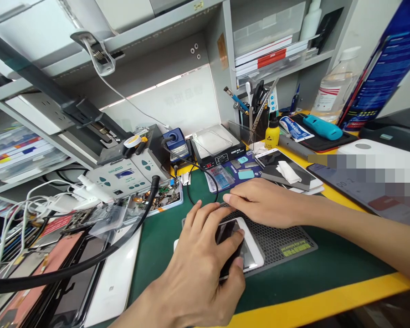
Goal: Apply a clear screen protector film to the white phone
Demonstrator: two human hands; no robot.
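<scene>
A white-framed phone (257,255) with a dark screen lies on a grey honeycomb-patterned pad (276,243). Across it stretches my left hand (205,264), thumb and index finger on the screen, other fingers spread beyond its far edge, holding it against the pad. Much of the phone is covered by this hand. My right hand (266,202) is curled closed just beyond the phone, its fingertips close to my left fingers. Its thumb points left; whatever its folded fingers hold, if anything, is hidden.
A black hose (136,232) arches over the left side from a grey rework station (123,175). Stacked phone parts (68,273) fill the left. Behind are a heating plate (218,146), a yellow bottle (272,133) and a tool holder (251,123). Another phone (348,189) lies right.
</scene>
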